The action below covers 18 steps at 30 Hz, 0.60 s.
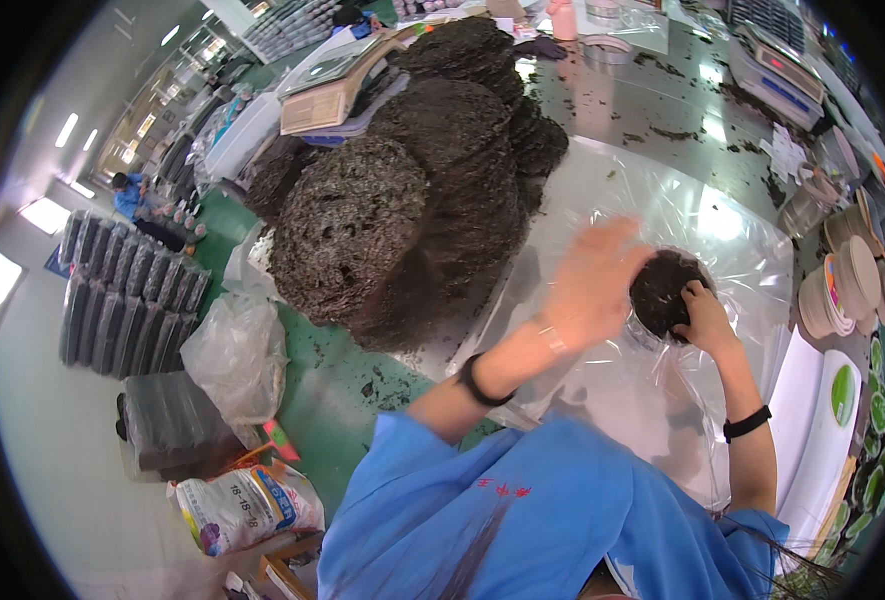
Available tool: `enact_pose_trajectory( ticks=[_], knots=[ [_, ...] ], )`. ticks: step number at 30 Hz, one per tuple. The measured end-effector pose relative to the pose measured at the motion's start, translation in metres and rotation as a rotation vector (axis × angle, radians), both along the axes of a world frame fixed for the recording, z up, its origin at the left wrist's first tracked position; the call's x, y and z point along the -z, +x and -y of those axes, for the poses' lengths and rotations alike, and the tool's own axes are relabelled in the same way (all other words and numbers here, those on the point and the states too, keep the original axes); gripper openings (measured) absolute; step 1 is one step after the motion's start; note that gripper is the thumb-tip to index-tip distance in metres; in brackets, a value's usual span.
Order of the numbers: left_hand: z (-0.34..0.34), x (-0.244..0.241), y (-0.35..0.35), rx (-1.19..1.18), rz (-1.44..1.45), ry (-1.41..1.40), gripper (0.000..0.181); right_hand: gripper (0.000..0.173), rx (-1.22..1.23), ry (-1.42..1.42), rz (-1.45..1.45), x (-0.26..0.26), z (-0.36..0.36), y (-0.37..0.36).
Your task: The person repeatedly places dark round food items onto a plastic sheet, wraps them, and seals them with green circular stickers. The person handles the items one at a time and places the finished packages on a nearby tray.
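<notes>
A small round mass of dark, dried seaweed-like material (661,294) lies before me within a clear rim, on clear plastic film (742,247). My right hand (703,316) rests on its right side, the thumb and curled fingers gripping the dark material. Just left of it, my left hand (596,281) is blurred by motion, with its fingers stretched out and nothing visible in it. Large, dark round cakes of similar material (352,217) stand in a leaning heap beyond my left forearm. Whether the clear rim is a ring or a bowl cannot be told.
A weighing scale (330,82) stands behind the heap, another scale (780,71) at the far right. Round pale discs (817,300) and a clear jug (810,199) line the right side. A printed sack (247,506) and packed bags (127,300) stand left. A person (131,196) sits farther off.
</notes>
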<state>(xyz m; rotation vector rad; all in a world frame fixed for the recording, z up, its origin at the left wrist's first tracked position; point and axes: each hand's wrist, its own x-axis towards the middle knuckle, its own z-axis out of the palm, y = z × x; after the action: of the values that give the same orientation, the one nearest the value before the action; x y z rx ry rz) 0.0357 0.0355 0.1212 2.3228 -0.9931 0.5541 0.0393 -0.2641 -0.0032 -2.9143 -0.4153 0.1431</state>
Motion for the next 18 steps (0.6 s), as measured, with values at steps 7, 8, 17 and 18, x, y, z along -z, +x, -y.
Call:
enact_pose_trajectory(
  ticks=[7,8,17,18],
  knots=[
    [-0.178,-0.061,-0.033,-0.989,0.31,0.296,0.072,0.069,-0.025,-0.056,0.014,-0.008,-0.01,-0.001],
    [-0.186,-0.06,-0.03,-1.011,0.318,0.316,0.069,0.069,-0.015,-0.069,0.018,-0.01,-0.007,-0.002],
    [-0.024,-0.06,-0.011,-0.175,0.431,-0.073,0.056,0.095,0.1,0.528,0.763,-0.088,-0.041,-0.037],
    [0.002,-0.044,-0.003,-0.056,0.37,-0.04,0.05,0.097,0.132,0.487,0.857,-0.082,-0.033,-0.045]
  ],
)
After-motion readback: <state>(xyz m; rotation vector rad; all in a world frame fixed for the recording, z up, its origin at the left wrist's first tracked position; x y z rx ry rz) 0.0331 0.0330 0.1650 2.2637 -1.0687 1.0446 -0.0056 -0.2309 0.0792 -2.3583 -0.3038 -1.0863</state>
